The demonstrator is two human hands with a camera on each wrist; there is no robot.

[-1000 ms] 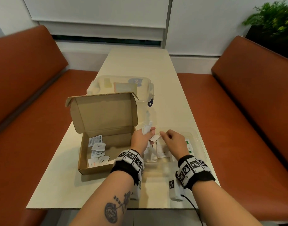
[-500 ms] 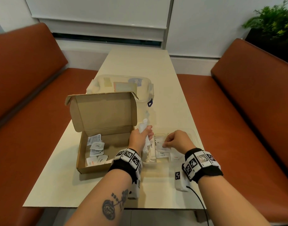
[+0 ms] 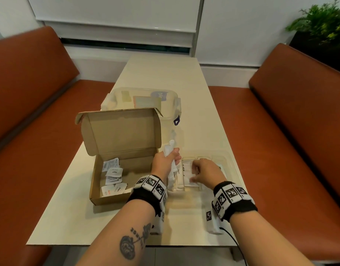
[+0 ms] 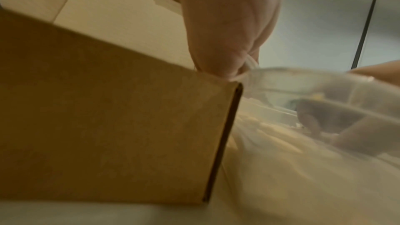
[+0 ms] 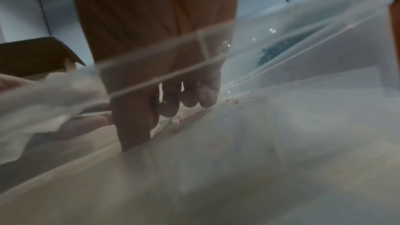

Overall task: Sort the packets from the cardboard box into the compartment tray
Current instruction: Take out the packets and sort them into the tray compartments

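Between two orange benches [image 3: 300,116], a cream table [image 3: 165,73] carries an open cardboard box [image 3: 119,135] with small white printed packets [image 3: 113,172] near its left wall. A bunch of white packets [image 3: 170,150] is gripped by the left hand [image 3: 164,164] beside the clear compartment tray [image 3: 230,166]. Within the tray, the right hand [image 3: 207,172] is curled, pinching a white packet [image 3: 189,172].

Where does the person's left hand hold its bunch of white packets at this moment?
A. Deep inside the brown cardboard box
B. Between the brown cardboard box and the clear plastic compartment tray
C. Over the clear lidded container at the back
B: the left hand grips the white packets upright in the gap between the brown cardboard box and the clear plastic compartment tray.
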